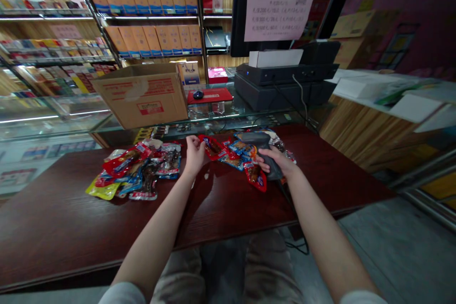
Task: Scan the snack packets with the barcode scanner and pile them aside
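My right hand wraps round the grip of a dark grey handheld barcode scanner, whose head points left over a pile of snack packets. With curled fingers, my left hand pinches the left end of a red snack packet at that pile's left side. Several shiny red and blue vacuum-sealed packets lie in the pile, partly hidden under the scanner. Left of my left arm, a second heap of packets in red, blue, silver and yellow rests on the dark red wooden table.
Behind the table runs a glass counter with an opened cardboard box, a red mat and a cash register unit. A monitor stands above it. The scanner's cable hangs over the table's front edge.
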{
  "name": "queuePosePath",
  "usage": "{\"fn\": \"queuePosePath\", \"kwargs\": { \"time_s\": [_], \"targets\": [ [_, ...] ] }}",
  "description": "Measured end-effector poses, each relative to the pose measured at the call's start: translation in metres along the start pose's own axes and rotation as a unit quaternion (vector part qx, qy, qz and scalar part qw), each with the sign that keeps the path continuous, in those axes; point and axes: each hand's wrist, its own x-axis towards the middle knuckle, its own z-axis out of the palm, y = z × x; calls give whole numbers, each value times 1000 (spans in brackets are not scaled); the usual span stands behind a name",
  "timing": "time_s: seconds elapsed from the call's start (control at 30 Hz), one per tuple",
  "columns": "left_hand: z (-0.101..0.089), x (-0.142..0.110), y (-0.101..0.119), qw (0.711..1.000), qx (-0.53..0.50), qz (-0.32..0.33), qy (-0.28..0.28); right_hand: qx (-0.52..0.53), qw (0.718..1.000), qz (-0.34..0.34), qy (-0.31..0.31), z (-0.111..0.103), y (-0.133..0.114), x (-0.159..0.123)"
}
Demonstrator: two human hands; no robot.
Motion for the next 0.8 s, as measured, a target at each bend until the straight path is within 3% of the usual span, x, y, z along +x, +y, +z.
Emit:
{"fn": "queuePosePath", "kwargs": {
  "time_s": [0.2, 0.43, 0.8],
  "targets": [
    [-3, -7, 14, 996, -9, 80, 40, -54, 998, 39, 1, 6, 1, 0],
    [-4, -16, 11, 944, 111, 308, 45, -81, 995, 64, -10, 9, 1, -2],
    [-2, -22, 14, 919, 193, 343, 8, -116, 991, 53, -36, 13, -1, -4]
  ]
}}
